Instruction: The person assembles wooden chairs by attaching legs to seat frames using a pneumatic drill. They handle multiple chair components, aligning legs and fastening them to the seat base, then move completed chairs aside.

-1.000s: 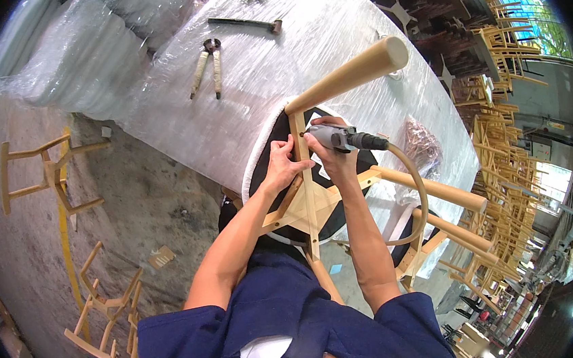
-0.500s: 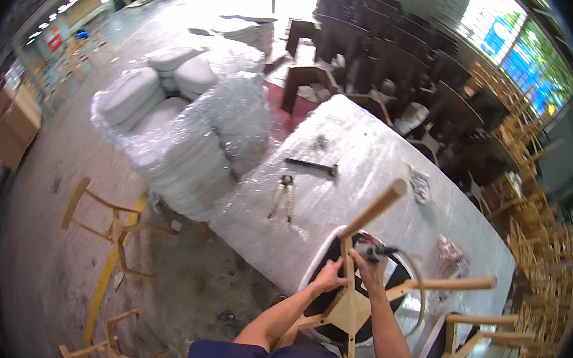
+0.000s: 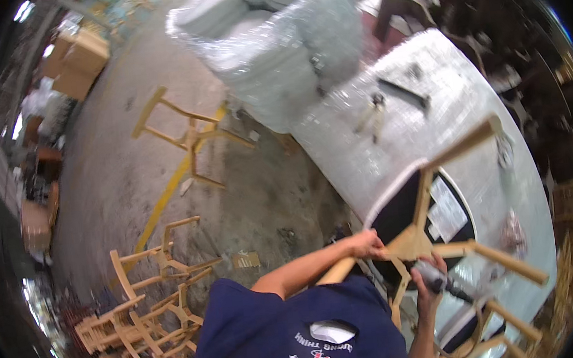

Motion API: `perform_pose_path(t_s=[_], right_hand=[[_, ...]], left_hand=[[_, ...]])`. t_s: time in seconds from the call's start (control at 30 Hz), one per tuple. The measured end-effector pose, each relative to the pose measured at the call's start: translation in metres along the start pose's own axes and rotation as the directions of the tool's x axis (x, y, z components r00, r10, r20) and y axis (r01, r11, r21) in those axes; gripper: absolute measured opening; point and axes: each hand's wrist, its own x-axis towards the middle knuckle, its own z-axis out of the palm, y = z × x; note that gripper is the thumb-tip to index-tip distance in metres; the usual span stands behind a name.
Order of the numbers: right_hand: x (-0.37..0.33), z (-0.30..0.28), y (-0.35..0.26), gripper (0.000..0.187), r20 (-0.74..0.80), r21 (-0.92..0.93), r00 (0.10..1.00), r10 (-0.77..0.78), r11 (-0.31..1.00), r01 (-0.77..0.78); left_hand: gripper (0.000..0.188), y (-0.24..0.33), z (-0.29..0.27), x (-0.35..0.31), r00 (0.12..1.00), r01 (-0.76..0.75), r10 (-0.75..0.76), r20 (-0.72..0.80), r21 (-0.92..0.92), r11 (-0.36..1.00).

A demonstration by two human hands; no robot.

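Note:
An upside-down round chair seat [image 3: 392, 204] with a black underside and pale rim lies on the wrapped table. Across it sits a light wooden leg frame [image 3: 411, 242], its legs sticking out to the sides. My left hand [image 3: 367, 243] is closed around the left arm of this frame, close to its middle. In my right hand [image 3: 426, 277] is a grey power screwdriver [image 3: 433, 276] with a hose, held beside the near arm of the frame. Its tip is too blurred to tell whether it touches a screw. A white paper sheet [image 3: 447, 209] lies on the seat's underside.
Pliers [image 3: 377, 113] and a dark bar-like tool [image 3: 405, 93] lie on the plastic-wrapped table [image 3: 338, 147]. Clear bags [image 3: 513, 234] rest at its right. Another upturned chair [image 3: 497, 327] is close on my right. Wooden frames [image 3: 191, 136] stand on the floor left, and wrapped cushions [image 3: 263, 65] beyond.
My view has swung left and down. My right hand has brought the screwdriver from the far arm of the frame to the near one. My left hand has shifted to the left arm.

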Motion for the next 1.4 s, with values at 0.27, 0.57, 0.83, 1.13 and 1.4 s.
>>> perform_pose_path(t_s=[0.27, 0.57, 0.83, 1.13, 1.4], right_hand=[[0.003, 0.0, 0.032, 0.05, -0.01, 0.001, 0.994, -0.111, 0.994, 0.111], [0.001, 0.019, 0.052, 0.057, 0.063, 0.122, 0.997, -0.052, 0.992, 0.044], [0.012, 0.035, 0.048, 0.049, 0.197, -0.196, 0.949, -0.245, 0.939, 0.283], [0.024, 0.046, 0.041, 0.038, 0.401, -0.262, 0.858, -0.32, 0.858, 0.442], [0.021, 0.054, 0.048, 0.037, 0.361, -0.214, 0.866, -0.346, 0.873, 0.438]], left_hand=[[0.091, -0.034, 0.009, 0.02, 0.988, 0.056, -0.066, 0.141, 0.073, 0.996], [0.093, -0.039, 0.008, 0.01, 0.98, 0.124, -0.137, 0.145, 0.092, 0.988], [0.091, -0.042, 0.012, 0.015, 0.982, 0.116, -0.123, 0.145, 0.052, 0.992], [0.082, -0.047, 0.016, 0.016, 0.985, 0.135, -0.141, 0.102, 0.064, 0.989], [0.082, -0.042, 0.011, 0.013, 0.987, 0.125, -0.129, 0.095, 0.046, 0.991]])
